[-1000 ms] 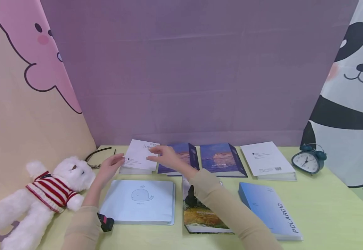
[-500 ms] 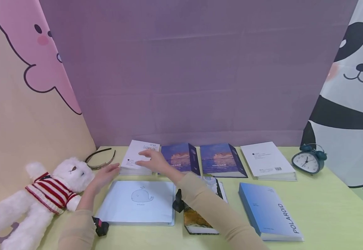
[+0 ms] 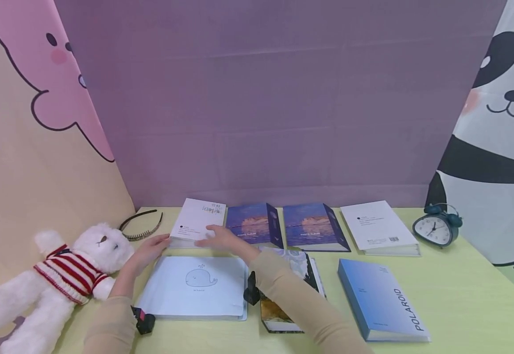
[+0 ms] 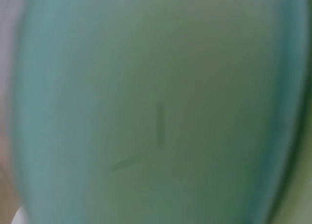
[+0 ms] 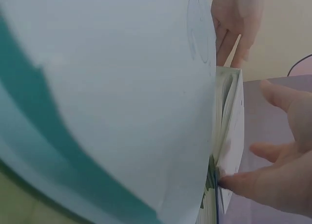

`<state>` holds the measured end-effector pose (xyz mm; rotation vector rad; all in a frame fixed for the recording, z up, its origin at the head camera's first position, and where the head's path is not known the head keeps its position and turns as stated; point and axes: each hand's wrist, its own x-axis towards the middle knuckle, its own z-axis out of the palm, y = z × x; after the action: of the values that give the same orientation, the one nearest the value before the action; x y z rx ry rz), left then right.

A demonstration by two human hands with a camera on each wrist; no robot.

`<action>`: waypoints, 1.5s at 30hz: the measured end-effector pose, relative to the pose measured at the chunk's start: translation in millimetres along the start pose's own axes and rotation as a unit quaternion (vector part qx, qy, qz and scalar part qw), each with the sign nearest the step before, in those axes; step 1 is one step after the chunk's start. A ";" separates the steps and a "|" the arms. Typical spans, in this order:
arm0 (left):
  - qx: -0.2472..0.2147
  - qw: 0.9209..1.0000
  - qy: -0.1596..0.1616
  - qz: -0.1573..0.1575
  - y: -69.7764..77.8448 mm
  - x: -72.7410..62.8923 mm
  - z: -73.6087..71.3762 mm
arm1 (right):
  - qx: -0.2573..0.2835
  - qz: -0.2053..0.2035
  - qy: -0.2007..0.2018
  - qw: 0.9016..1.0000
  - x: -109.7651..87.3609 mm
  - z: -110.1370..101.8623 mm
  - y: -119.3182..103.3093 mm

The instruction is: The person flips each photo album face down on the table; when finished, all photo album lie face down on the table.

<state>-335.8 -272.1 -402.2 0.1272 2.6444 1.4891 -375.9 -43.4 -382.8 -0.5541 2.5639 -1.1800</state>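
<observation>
A white photo album point(image 3: 196, 216) with small black print lies at the back left of the table. My left hand point(image 3: 146, 251) is at its front left corner, fingers nearly straight and fingertips right by the edge. At the front right corner my right hand point(image 3: 226, 239) has its fingers spread, with a fingertip low by the edge. In the right wrist view the right hand point(image 5: 287, 156) faces the album's page edges, and the left hand point(image 5: 239, 19) shows beyond. The whale-print album point(image 3: 195, 290) lies just in front. A blurred blue-green surface point(image 4: 161, 87) fills the left wrist view.
Two purple-blue photo albums point(image 3: 248, 221) and another white album point(image 3: 376, 223) line the back. In front lie a landscape-cover album point(image 3: 279, 309) and a blue Polaroid album point(image 3: 382, 297). An alarm clock point(image 3: 436, 228), headband point(image 3: 143, 235) and teddy bear point(image 3: 71, 270) stand or lie at the sides.
Both hands have come nearer the person, from beside and over the white album to its front corners. The right hand first went left, then lowered and eased back right. The album stays about in place.
</observation>
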 end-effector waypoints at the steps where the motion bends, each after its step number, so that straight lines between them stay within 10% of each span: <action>1: 0.002 1.000 -0.002 0.000 -0.4 -0.5 -0.2 | 0.002 0.005 0.000 1.000 0.1 1.0 0.6; 24: 0.026 0.999 -0.006 -0.018 -2.9 -1.1 0.3 | 0.044 0.044 0.032 0.998 0.6 11.2 7.4; 36: -0.097 0.994 0.049 -0.022 3.4 1.9 3.4 | 0.048 0.036 0.023 0.998 -1.2 12.5 1.1; 45: -0.254 0.961 0.108 -0.011 15.4 4.0 1.5 | 0.036 -0.007 -0.009 0.999 2.5 16.9 1.6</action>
<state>-339.3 -262.3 -390.0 -0.1131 2.2944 2.2232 -371.9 -54.9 -394.9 -0.5653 2.4967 -1.2603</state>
